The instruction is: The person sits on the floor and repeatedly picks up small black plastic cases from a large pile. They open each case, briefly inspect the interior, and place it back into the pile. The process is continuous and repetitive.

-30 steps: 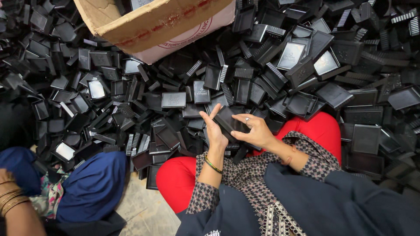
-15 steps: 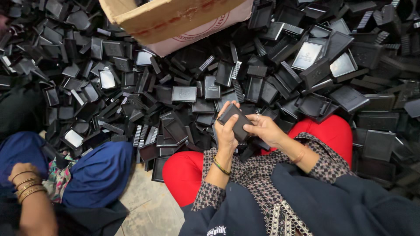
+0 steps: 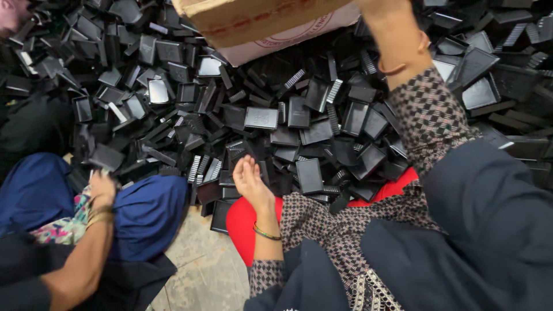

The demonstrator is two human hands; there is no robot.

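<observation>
My left hand [image 3: 252,179] lies low at the near edge of a big heap of black plastic tray-like parts [image 3: 299,115], fingers stretched out and nothing in it. A flat black part [image 3: 309,175] lies just to its right. My right arm in a patterned sleeve [image 3: 429,112] is raised toward the cardboard box [image 3: 259,20] at the top. Only the wrist and the base of my right hand [image 3: 383,14] show; its fingers are cut off by the frame's top edge, so what it holds is hidden.
Black parts cover the floor from left to right. A co-worker in blue sits at the left, one hand [image 3: 102,187] with bangles at the heap's edge. My red-clad knee [image 3: 245,222] and a patch of bare stone floor [image 3: 199,270] lie near.
Both hands were together on one black part over my lap. Now my right arm has swung up to the box and my left hand has dropped, empty, to the heap's edge.
</observation>
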